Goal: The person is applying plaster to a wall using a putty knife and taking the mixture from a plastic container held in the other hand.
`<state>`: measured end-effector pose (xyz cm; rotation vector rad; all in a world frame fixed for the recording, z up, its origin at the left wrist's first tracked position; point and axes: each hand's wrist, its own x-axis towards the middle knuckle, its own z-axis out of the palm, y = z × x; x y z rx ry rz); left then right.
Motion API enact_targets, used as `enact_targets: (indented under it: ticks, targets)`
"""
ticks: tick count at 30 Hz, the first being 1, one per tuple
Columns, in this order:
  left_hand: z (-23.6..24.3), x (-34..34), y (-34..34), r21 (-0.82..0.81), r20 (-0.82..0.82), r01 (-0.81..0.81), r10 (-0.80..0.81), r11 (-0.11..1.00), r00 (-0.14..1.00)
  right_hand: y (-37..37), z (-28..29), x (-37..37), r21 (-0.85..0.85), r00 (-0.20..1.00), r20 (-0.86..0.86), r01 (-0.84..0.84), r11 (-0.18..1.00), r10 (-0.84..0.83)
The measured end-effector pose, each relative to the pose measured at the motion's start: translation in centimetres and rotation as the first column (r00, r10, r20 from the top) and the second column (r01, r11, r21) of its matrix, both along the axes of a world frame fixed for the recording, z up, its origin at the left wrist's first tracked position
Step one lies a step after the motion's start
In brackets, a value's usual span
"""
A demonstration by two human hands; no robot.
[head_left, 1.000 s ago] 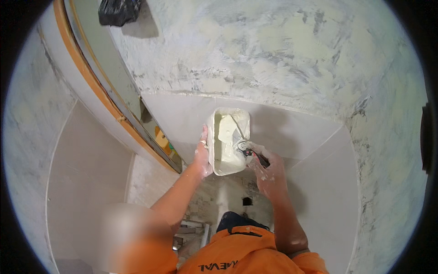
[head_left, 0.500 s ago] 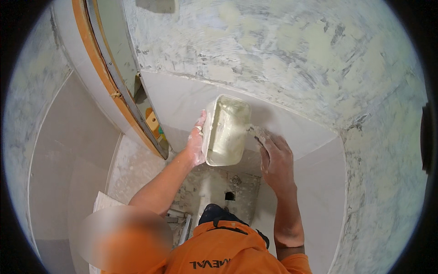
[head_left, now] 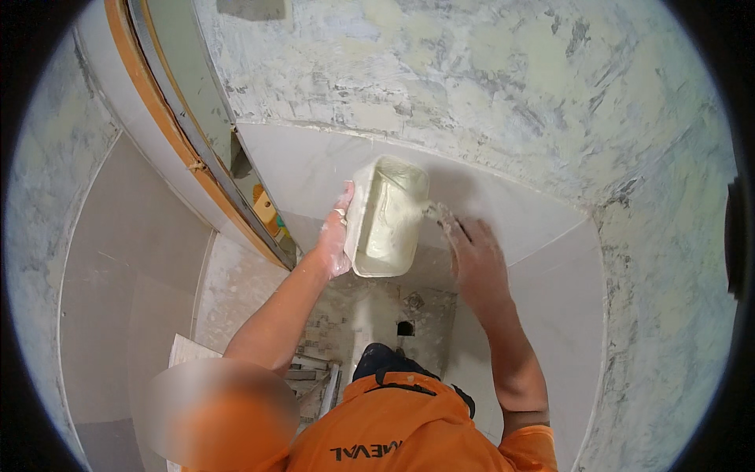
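My left hand, smeared with white plaster, grips a rectangular whitish tub by its left side. The tub is held up with its mouth facing me, and pale wet plaster coats its inside. On the other side, my right hand is closed around a plaster-caked putty knife. Its working end reaches over the tub's right rim, where blur and plaster hide the blade's shape. Plaster also clings to the right fingers.
A tiled lower wall stands in front, with a patchily plastered wall above. An orange-edged door frame rises at left. Below, the dusty floor has a square dark hole and several long pieces lying near my body.
The tub and my left hand have shifted slightly up in the view. My right hand's fingers have turned a little, and the putty knife's end stays at the tub's right side.
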<state>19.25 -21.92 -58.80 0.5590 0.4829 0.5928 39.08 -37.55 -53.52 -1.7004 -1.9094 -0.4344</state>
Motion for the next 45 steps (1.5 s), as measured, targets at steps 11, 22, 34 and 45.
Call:
enact_targets:
  ticks: [11,22,34,45]
  targets:
    - [-0.8,4.2,-1.5,0.117,-0.186,0.036,-0.014,0.993,0.983,-3.6,7.2,1.3,-0.325,0.918,-0.344,0.082,0.942,-0.199]
    - [-2.4,7.6,-2.2,0.259,-0.13,-0.06,0.096,0.964,0.987,-7.0,3.0,4.2,-0.233,0.742,-0.591,0.221,0.947,-0.318]
    - [1.1,9.5,-4.6,0.142,-0.124,-0.007,0.025,0.99,0.992,-9.4,4.0,6.2,-0.179,0.715,-0.603,0.31,0.934,-0.354]
    - [1.7,10.3,-8.3,0.127,-0.171,0.028,-0.006,0.992,0.985,-7.8,7.4,5.8,-0.153,0.881,-0.429,0.147,0.977,-0.2]
